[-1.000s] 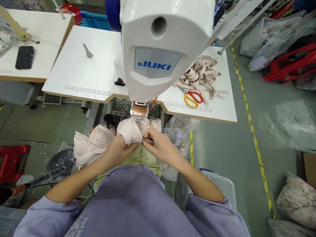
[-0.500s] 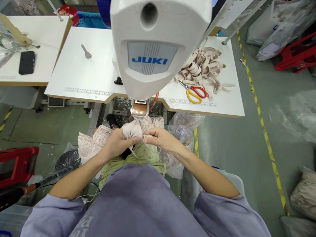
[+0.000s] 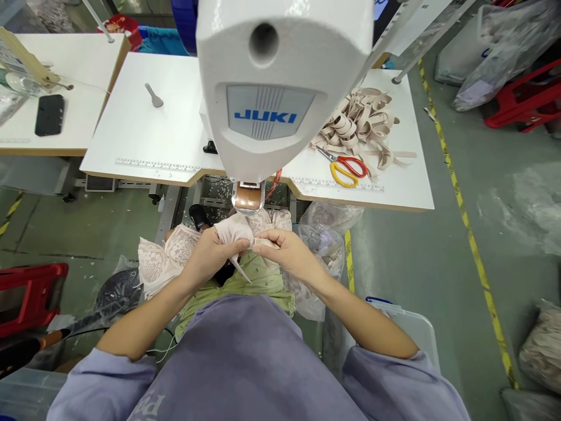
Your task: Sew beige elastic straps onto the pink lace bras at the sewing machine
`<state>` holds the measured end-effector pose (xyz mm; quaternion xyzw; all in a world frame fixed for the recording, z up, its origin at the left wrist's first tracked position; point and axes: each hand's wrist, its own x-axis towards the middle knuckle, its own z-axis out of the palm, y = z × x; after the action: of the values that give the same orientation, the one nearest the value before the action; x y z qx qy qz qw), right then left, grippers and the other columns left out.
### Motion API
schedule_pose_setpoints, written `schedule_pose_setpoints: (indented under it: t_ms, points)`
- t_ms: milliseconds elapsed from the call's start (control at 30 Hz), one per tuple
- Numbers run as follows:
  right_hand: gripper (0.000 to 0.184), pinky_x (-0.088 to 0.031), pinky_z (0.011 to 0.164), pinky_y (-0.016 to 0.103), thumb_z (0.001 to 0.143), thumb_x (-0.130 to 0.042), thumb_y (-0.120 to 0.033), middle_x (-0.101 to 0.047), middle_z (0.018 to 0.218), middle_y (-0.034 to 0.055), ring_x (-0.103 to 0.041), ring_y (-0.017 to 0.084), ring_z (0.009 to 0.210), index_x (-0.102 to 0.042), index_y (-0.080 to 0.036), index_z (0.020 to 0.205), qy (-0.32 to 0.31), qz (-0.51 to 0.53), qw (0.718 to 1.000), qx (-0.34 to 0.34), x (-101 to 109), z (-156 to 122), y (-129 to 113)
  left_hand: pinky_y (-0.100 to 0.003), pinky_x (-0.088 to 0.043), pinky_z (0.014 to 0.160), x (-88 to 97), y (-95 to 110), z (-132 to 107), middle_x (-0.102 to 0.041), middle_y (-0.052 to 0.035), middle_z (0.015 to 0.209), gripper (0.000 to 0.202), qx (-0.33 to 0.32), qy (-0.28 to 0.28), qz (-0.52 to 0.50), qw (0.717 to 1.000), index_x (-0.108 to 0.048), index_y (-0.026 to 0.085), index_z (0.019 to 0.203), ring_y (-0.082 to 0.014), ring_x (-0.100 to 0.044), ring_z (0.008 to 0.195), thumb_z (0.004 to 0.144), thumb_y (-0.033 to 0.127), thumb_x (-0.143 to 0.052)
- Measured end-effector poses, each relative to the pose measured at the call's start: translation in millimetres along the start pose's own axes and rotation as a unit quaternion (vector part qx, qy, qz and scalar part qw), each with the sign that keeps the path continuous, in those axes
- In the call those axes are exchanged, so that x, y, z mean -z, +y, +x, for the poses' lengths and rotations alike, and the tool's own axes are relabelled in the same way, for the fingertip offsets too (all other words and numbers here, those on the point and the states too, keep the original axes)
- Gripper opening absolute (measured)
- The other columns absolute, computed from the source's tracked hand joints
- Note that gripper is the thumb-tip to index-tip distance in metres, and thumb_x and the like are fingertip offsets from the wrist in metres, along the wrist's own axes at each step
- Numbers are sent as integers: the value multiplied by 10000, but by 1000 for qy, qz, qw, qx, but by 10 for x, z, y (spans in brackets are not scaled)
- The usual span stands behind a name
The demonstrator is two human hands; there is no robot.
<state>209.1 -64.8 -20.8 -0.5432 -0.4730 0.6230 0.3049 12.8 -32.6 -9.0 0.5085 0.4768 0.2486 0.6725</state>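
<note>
A pale pink lace bra (image 3: 180, 242) hangs below the sewing machine (image 3: 272, 111), its cups spread out to the left and behind my hands. My left hand (image 3: 214, 251) is closed on the bra's smooth fabric band, thumb on top. Close beside it, my right hand (image 3: 284, 248) pinches a narrow pale strap (image 3: 265, 242) between thumb and fingers. The two thumb tips nearly meet in front of the machine's lower end. A thin loose end of fabric dangles under my left thumb. Just what the fingertips cover is hidden.
On the white table (image 3: 144, 128) lie a heap of beige straps (image 3: 357, 123), red-and-yellow-handled scissors (image 3: 348, 169) and a small grey tool (image 3: 154, 96). A phone (image 3: 49, 115) rests on the left table. Plastic bags (image 3: 324, 240) hang below the right side.
Both hands stay together on the bra. The loose fabric end under my left thumb now hangs longer and further right, and the band in my left hand has tilted slightly.
</note>
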Motion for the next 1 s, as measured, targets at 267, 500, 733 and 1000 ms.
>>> schedule_pose_setpoints:
  t_ms: [267, 500, 733, 1000]
  points:
    - [182, -410, 623, 274, 840, -635, -354, -657, 760, 9, -557, 154, 689, -731, -205, 883, 41, -121, 987, 99, 74, 81, -153, -280, -516, 748, 8, 22, -57, -723, -57, 880, 292, -41, 44, -18, 998, -693, 142, 940, -197, -654, 821, 840, 414, -723]
    - [250, -407, 617, 257, 682, -725, -391, -662, 769, 1, -556, 139, 660, -729, -203, 846, -111, -2, 994, -2, 328, 322, -645, -488, -543, 912, -15, -371, -125, -661, -154, 1291, 981, -146, 43, -271, 951, -98, 302, 1591, -291, -684, 1082, 831, 876, -333]
    - [108, -300, 615, 258, 767, -570, -237, -513, 651, -41, -415, 112, 637, -588, -192, 670, -112, -318, 936, 99, 459, 612, -1079, -462, -475, 1093, 461, -50, 201, -533, -111, 1496, 710, -423, 16, 221, 879, -444, 303, 1505, -335, -534, 1343, 891, 621, -608]
    - [230, -199, 585, 299, 744, -481, -184, -307, 589, -47, -251, 103, 585, -304, -201, 598, -60, -439, 888, 122, 390, 649, -1099, -353, -514, 1053, 822, -53, 659, -631, -84, 1391, 605, -535, -30, 551, 640, -444, 309, 1500, -249, -637, 1224, 937, 388, -651]
